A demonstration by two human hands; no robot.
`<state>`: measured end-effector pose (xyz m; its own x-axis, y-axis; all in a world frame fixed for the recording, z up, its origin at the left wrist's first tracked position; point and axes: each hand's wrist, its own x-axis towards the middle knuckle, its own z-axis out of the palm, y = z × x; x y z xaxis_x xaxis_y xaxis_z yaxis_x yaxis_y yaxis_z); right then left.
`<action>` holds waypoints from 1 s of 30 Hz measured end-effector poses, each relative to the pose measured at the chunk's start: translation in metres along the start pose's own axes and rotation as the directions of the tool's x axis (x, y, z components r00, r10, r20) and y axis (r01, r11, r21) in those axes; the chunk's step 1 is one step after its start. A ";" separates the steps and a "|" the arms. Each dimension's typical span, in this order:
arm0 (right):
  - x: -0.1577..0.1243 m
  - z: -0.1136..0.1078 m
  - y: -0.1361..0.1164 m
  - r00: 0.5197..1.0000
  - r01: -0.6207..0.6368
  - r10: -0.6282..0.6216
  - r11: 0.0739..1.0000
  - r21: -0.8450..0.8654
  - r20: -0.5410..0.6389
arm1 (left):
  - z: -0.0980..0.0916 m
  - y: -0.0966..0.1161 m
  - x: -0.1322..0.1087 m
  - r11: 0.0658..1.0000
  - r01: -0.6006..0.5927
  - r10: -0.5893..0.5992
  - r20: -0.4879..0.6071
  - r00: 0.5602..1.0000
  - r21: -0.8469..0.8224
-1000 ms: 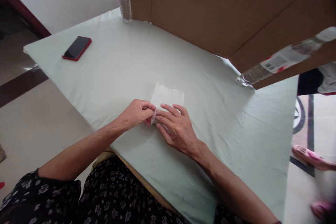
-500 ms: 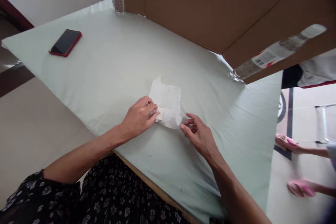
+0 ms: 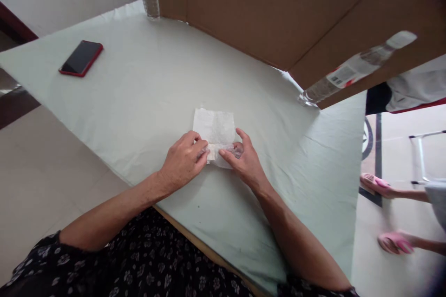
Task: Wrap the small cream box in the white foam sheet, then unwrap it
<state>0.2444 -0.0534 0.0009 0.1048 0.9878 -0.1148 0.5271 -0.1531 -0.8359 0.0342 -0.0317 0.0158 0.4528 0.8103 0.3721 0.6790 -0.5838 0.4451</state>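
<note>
Two hands work at one wrap (image 3: 216, 126), which lies on the tabletop (image 3: 139, 88) straight in front of us, its far part flat and its near edge crumpled. Our left grip (image 3: 186, 154) is pinched on the wrap's left end, with a small tan piece (image 3: 212, 152) showing just beside the fingertips; we cannot tell what it is. Our right grip (image 3: 246, 160) holds the right end between thumb and curled fingers, its index finger stretched out free.

Most trouble, we judge, would come from the wrap being so thin. If our two sides pulled unevenly, the near edge could skew or tear. If the left pinch loosened, the tan piece might slip loose and the crumpled part spring open. The far part has no hand on it, so a tug from us could drag it askew across the cloth. Our fingers hide much of the near edge, so a bad crease there could go unseen. The phone (image 3: 81, 58) lies well apart, hardly a hazard.
</note>
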 end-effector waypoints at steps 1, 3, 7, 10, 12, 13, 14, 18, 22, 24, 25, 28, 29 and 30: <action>0.002 0.004 -0.001 0.999 0.037 -0.037 0.999 -0.012 -0.017 | 0.000 0.000 0.000 1.000 -0.007 0.007 -0.006 1.000 -0.001; 0.005 0.010 -0.004 0.995 0.086 -0.087 0.995 -0.043 -0.039 | 0.001 -0.001 0.000 1.000 -0.025 0.025 -0.012 1.000 -0.007; 0.003 0.014 -0.011 0.993 0.101 -0.107 0.990 -0.096 -0.058 | 0.002 -0.004 0.000 0.999 -0.041 0.042 0.012 0.999 -0.025; 0.000 0.015 -0.016 0.990 0.107 -0.116 0.988 -0.110 -0.079 | 0.002 -0.004 0.000 0.999 -0.050 0.051 0.034 0.998 -0.019; 0.001 0.016 -0.019 0.989 0.097 -0.106 0.991 -0.093 -0.100 | 0.002 -0.004 0.001 0.998 -0.058 0.058 0.041 0.997 -0.005; 0.001 0.016 -0.021 0.990 0.082 -0.089 0.994 -0.069 -0.107 | 0.002 -0.004 0.001 0.998 -0.062 0.062 0.042 0.997 0.003; 0.001 0.017 -0.022 0.992 0.063 -0.066 0.997 -0.033 -0.106 | 0.002 -0.004 0.002 0.998 -0.066 0.065 0.044 0.997 0.008; 0.003 0.018 -0.025 0.998 -0.012 0.021 0.988 0.156 -0.054 | 0.002 -0.002 0.002 0.997 -0.067 0.066 0.057 0.996 0.023; 0.003 0.017 -0.023 0.997 -0.040 0.053 0.974 0.224 -0.053 | 0.002 -0.003 0.002 0.998 -0.055 0.054 0.051 0.997 0.017; 0.003 0.015 -0.020 0.996 -0.068 0.080 0.968 0.242 -0.039 | 0.002 -0.003 0.001 0.998 -0.060 0.060 0.037 0.997 0.006; 0.002 0.013 -0.019 0.995 -0.089 0.098 0.964 0.249 -0.025 | 0.002 -0.004 0.001 0.998 -0.066 0.066 0.032 0.997 0.001; 0.001 0.008 -0.015 0.986 -0.168 0.165 0.954 0.247 0.034 | 0.002 -0.005 0.000 0.996 -0.086 0.086 0.028 0.996 -0.002; 0.002 0.007 -0.014 0.983 -0.184 0.177 0.953 0.240 0.051 | 0.002 -0.005 0.000 0.996 -0.094 0.093 0.026 0.995 0.004; 0.003 0.007 -0.013 0.983 -0.185 0.175 0.956 0.229 0.062 | 0.002 -0.005 0.001 0.995 -0.101 0.101 0.025 0.995 0.012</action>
<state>0.2321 -0.0485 0.0079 0.1430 0.9454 -0.2927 0.2916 -0.3229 -0.9004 0.0328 -0.0284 0.0120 0.5329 0.7484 0.3948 0.6368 -0.6620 0.3953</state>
